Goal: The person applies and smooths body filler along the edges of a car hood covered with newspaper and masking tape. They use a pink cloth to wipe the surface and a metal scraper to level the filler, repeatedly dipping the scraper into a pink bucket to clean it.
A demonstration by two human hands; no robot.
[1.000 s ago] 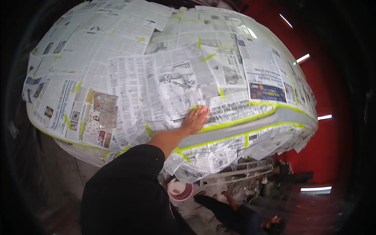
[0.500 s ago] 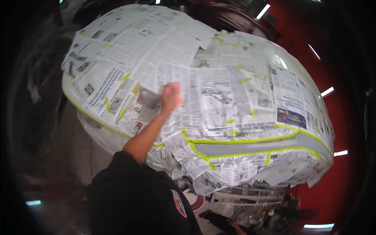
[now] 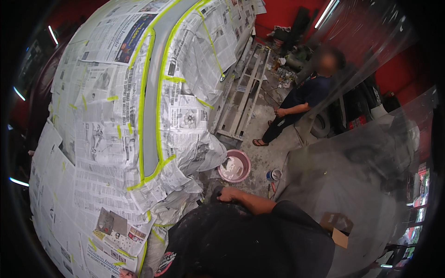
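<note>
My right hand (image 3: 227,194) reaches leftward from my black sleeve, its fingers closed round a dark thing (image 3: 216,194) whose kind I cannot make out. It is close to the loose lower edge of newspaper sheets (image 3: 178,187) taped over a large rounded vehicle body. Yellow-green tape (image 3: 161,116) borders a bare grey strip (image 3: 150,116) along that body. Just beyond my hand, a pink basin (image 3: 248,167) with whitish liquid stands on the floor. My left hand is out of view.
Another person (image 3: 299,104) stands beyond the basin. A pale metal frame (image 3: 245,92) lies alongside the covered vehicle. A small can (image 3: 274,175) and a tool with an orange-red handle (image 3: 273,186) are right of the basin. Clear plastic sheeting (image 3: 352,157) hangs at right, near a cardboard box (image 3: 337,224).
My view has swung to the right. My left hand, earlier over the newspaper, has left the picture. My right hand with the dark thing now shows more fully, and the other person has come into view.
</note>
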